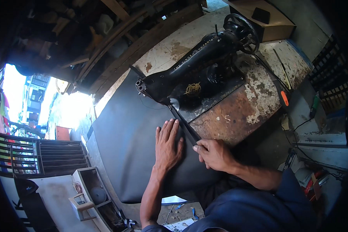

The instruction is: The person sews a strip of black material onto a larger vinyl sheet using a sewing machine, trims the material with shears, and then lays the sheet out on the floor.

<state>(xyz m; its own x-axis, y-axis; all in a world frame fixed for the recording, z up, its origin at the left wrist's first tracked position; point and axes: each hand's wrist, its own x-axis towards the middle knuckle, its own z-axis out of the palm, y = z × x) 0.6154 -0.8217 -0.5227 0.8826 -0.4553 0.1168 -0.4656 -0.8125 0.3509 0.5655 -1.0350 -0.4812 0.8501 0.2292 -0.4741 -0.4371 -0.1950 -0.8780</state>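
Broad, smooth, dark-grey sheet reaches needle end of black metal sewing machine. Left hand flat on sheet; right hand pinches narrow black strip. Sheet likely pliable, slippery: grip edge.

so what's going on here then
A person is at a black sewing machine. Their left hand lies flat on a large dark sheet, while their right hand pinches a narrow dark strip that runs up to the needle area. Whether the needle is down is too small to tell.
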